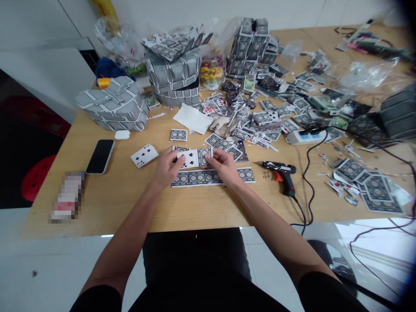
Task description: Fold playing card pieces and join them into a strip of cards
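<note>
Both hands hold playing cards above the wooden table. My left hand [168,168] pinches the left end of a face-up spade card [191,159]. My right hand [225,166] grips a patterned card back [203,157] that overlaps the spade card's right end. Just below them lies a long strip of patterned card pieces [191,178], partly covered by my right hand. To the left rests a stack of face-up cards [144,155]. Farther up, a single patterned card [178,134] lies flat. A black glue gun [281,173] lies right of the strip.
A phone [100,156] and a white earphone case [122,135] lie on the left. Baskets made of folded cards [173,73] stand at the back. Heaps of cut cards [260,117] spread across the right. A power strip [307,136] and black cables [310,186] run there too.
</note>
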The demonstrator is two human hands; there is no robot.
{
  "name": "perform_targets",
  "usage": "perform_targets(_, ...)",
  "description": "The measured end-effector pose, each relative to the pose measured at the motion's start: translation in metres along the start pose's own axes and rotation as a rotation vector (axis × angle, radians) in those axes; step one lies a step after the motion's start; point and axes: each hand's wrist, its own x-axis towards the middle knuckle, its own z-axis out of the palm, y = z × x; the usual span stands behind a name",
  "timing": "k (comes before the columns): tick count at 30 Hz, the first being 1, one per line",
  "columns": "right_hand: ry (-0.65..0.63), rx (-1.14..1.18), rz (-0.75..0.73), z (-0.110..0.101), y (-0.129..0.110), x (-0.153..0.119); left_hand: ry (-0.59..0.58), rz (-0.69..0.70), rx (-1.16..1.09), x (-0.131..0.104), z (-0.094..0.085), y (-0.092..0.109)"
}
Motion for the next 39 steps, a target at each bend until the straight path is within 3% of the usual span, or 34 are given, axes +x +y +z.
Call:
perform_targets(8,-0.018,-0.004,-0.049,-0.005,0.007,0.001,0.033,0.024,0.064,-0.003,0.001,0.0)
perform_targets(12,0.011,-0.085,-0.146,-0.011,0.009,0.004,0.036,0.041,-0.041,-0.005,-0.004,-0.003)
perform_targets(18,0.03,-0.209,-0.189,-0.015,0.014,0.004,0.18,-0.102,-0.031,-0.004,0.0,-0.01)
perform_targets(23,0.017,-0.294,-0.134,-0.016,0.016,0.002,0.127,-0.139,-0.025,-0.003,0.006,-0.007)
perform_targets(27,-0.026,-0.13,0.003,-0.01,0.01,0.0,0.135,-0.134,-0.037,-0.002,0.008,-0.002)
perform_targets(31,-0.033,0.105,0.047,-0.004,0.001,-0.001,0.12,-0.12,-0.046,-0.002,0.009,0.001)
perform_targets(39,-0.154,0.243,0.155,-0.001,-0.004,-0.001,0.119,-0.104,-0.02,-0.003,0.012,0.0)
